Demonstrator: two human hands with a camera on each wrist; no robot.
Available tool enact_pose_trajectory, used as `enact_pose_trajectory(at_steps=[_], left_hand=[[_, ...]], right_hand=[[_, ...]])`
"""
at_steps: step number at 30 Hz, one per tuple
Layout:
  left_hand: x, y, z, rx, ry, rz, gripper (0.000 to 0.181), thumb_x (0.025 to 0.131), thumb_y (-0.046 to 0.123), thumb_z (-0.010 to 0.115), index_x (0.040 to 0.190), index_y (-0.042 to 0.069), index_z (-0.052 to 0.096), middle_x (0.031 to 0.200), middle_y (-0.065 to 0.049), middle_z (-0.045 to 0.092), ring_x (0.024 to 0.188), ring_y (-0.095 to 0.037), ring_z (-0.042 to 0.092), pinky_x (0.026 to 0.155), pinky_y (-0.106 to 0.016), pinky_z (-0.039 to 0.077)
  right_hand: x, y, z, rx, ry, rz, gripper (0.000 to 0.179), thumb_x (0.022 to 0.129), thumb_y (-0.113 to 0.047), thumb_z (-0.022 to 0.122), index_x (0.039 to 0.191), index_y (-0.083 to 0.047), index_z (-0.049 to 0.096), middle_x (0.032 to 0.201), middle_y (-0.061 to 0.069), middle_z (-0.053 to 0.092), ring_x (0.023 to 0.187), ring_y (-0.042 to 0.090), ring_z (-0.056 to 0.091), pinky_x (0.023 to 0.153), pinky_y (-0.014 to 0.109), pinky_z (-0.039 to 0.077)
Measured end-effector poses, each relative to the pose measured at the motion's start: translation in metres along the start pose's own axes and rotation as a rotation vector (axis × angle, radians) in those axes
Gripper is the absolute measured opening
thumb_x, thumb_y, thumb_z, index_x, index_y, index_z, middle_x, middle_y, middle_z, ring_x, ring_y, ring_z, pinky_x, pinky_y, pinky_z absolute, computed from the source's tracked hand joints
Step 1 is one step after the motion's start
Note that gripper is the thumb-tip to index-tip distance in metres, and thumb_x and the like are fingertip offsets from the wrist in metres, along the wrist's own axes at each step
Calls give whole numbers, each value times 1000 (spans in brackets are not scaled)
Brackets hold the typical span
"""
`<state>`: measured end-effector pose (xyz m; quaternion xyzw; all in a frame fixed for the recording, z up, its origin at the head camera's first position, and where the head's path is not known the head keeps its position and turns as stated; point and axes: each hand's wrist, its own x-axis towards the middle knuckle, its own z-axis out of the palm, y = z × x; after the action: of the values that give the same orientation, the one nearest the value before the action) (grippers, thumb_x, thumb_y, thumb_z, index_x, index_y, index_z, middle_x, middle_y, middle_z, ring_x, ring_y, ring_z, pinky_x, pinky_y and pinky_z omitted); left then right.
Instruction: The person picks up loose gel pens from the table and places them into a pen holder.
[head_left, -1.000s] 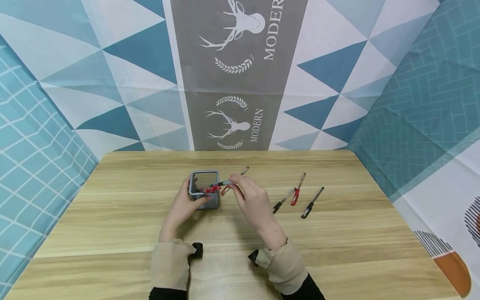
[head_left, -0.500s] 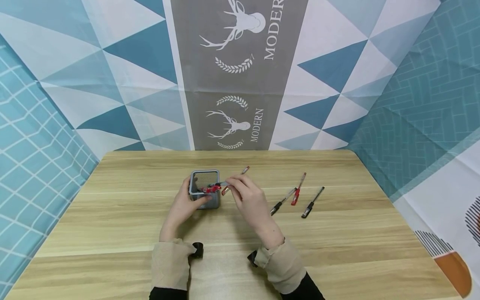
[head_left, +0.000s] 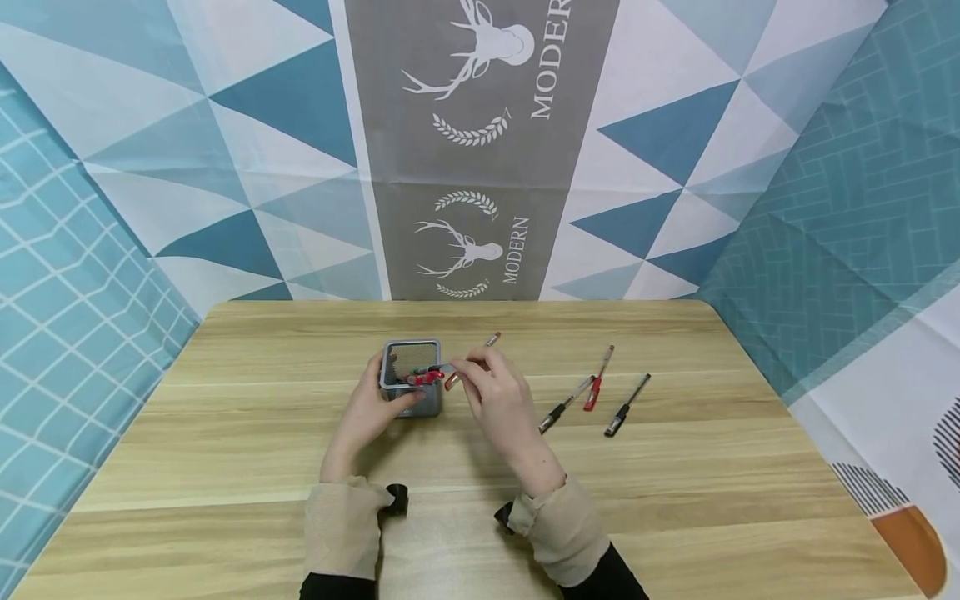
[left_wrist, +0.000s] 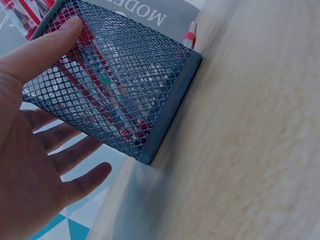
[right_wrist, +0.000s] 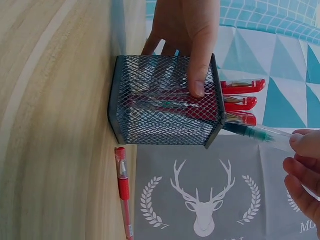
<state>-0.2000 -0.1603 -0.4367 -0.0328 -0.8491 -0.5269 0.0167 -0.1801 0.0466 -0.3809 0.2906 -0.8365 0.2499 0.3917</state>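
A dark metal mesh pen holder (head_left: 430, 403) stands near the middle of the table. My left hand (head_left: 369, 419) grips it, thumb on the near wall and fingers behind. Several red gel pens (right_wrist: 243, 86) stand inside, their red ends above the rim. At the holder's mouth my right hand (head_left: 500, 402) pinches a clear-barrelled pen (right_wrist: 280, 139) with a dark, green-marked lower part. The pen slants, its lower end at the rim beside the red pens; in the right wrist view, thumb and fingertips hold its upper end.
One red pen (right_wrist: 124, 189) lies on the table right beside the holder. Farther right lie a black pen (head_left: 557, 412), another red pen (head_left: 592, 393) and a second black pen (head_left: 619, 417). A patterned cloth (head_left: 457, 150) hangs behind the table's back edge.
My right hand has shifted slightly left with the clear pen, bringing it a little farther over the holder's mouth. The left hand and the holder keep their place.
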Motion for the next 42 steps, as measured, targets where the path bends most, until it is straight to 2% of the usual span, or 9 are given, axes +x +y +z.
enact_pose_trajectory(at_steps=[8,14,25,31,36,42], left_hand=[[1,1,1,7,0,8,93,73,36,75,144,13,19,136,-15,40,127,-33,35,104,-52,27],[1,0,1,-1,3,17,93,73,35,75,144,13,20,136,-14,41,127,-32,35,105,-52,27],[1,0,1,-11,-1,13,93,73,35,75,144,13,19,136,-16,40,127,-33,35,104,-52,26],[0,1,1,-10,-8,-9,94,73,36,75,144,14,18,137,-15,40,127,-32,35,104,-53,27],[-1,2,0,-9,-12,-18,95,73,37,75,144,14,18,136,-16,39,127,-33,35,104,-53,27],[-1,3,0,-13,-14,-21,94,73,35,75,144,14,18,136,-16,40,127,-32,35,104,-52,27]], right_hand=[[-2,1,3,-2,-14,-4,10,81,-5,66,90,-9,70,90,3,62,81,15,60,76,23,50],[-2,1,3,-5,-11,-13,10,79,-2,67,87,-8,70,87,2,62,78,14,60,73,23,50],[-3,5,5,-24,-51,5,8,82,-5,65,87,-10,69,85,-1,63,77,12,61,71,23,49],[-4,11,5,-36,-96,39,6,82,-10,66,86,-12,69,82,-3,63,73,11,61,67,26,48],[-6,16,4,-70,-158,81,6,82,-11,67,86,-13,69,83,-4,64,73,10,61,69,28,48],[-6,19,2,-96,-192,105,5,82,-13,67,87,-13,70,82,-4,65,72,11,61,69,29,48]])
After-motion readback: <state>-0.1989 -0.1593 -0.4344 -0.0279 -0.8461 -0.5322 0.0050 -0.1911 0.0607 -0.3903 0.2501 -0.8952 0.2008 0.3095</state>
